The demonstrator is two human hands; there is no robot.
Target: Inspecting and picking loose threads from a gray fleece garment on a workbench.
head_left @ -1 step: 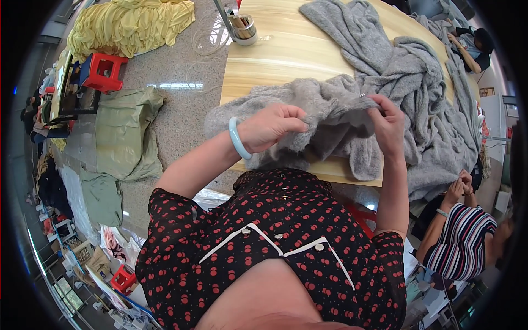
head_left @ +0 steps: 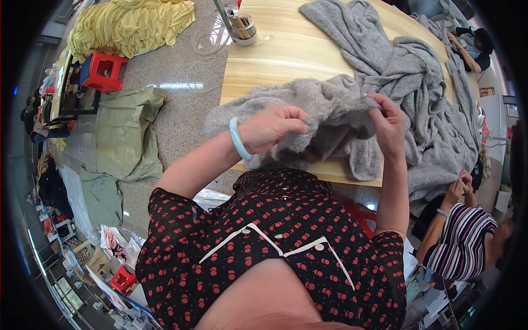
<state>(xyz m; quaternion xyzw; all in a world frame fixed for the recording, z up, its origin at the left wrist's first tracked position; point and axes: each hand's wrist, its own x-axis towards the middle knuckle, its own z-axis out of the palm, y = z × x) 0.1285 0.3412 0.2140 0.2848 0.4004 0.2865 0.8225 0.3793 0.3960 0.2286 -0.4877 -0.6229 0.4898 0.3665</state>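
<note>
A fuzzy grey knit garment lies bunched at the front edge of the wooden table, with part of it lifted. My left hand, a pale blue bangle at its wrist, pinches the garment's edge between thumb and fingers. My right hand grips the same edge farther right, thumb against the fingers. Between the two hands the edge is stretched, and darker folds hang beneath it. A small shiny bit shows at the right fingertips, too small to make out.
More grey knit fabric is heaped across the right side of the table. A clear pot of tools stands at the far left corner. At right, a person in stripes handles grey fabric. A red stool stands at left.
</note>
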